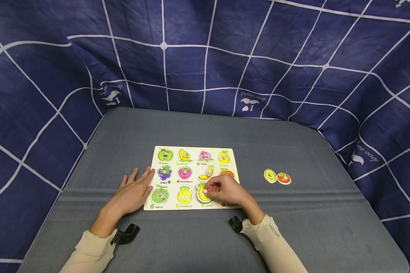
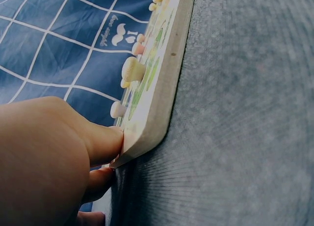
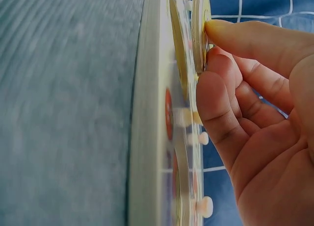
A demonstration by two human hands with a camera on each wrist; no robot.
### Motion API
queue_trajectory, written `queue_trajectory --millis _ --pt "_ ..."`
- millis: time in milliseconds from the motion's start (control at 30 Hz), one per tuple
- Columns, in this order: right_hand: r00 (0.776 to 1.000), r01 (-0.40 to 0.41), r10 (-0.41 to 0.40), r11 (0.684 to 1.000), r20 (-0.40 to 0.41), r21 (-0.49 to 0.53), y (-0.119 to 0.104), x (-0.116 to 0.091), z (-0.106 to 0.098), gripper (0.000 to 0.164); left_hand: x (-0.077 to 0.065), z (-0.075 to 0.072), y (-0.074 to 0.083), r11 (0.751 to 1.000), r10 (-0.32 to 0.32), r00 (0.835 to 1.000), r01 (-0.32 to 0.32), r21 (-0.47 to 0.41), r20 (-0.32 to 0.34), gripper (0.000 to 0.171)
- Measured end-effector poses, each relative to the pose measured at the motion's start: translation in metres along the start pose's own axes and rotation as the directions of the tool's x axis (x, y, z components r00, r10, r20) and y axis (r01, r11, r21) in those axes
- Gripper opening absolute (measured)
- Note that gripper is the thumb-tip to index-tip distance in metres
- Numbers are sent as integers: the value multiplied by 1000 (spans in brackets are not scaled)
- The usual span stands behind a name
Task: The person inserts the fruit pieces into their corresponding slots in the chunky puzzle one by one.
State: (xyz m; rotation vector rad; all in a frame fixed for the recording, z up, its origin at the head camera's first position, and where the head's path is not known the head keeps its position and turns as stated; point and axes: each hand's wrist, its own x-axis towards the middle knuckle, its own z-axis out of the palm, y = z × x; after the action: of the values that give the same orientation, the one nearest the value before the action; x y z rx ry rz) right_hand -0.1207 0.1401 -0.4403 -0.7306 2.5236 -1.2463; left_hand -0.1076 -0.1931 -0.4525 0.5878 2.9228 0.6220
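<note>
A wooden fruit puzzle board (image 1: 175,182) lies on the table, its knobbed pieces showing smiling fruit. My right hand (image 1: 228,189) pinches the small knob of a pineapple piece (image 1: 201,195) over the lower part of the board, at the spot labelled Lemon. In the right wrist view that piece (image 3: 198,35) stands just off the board's face, thumb and fingertips at its knob. My left hand (image 1: 131,193) rests at the board's left edge with fingers spread, its thumb (image 2: 105,142) touching the edge near the corner. A knobless pineapple picture (image 1: 184,195) shows left of the held piece.
Right of the board, a lemon piece (image 1: 270,175) and a round orange-red fruit piece (image 1: 284,178) lie side by side on the grey tabletop (image 1: 311,212). A melon piece (image 1: 160,195) sits near the left hand. Blue gridded cloth (image 1: 191,68) hangs behind the table and at both sides.
</note>
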Motion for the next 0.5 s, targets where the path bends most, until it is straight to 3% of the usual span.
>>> queue_trajectory --millis 500 --pt "1000 9 -9 1000 26 0 -9 13 13 7 0 1 -1 1000 6 1000 -6 -1 -8 55"
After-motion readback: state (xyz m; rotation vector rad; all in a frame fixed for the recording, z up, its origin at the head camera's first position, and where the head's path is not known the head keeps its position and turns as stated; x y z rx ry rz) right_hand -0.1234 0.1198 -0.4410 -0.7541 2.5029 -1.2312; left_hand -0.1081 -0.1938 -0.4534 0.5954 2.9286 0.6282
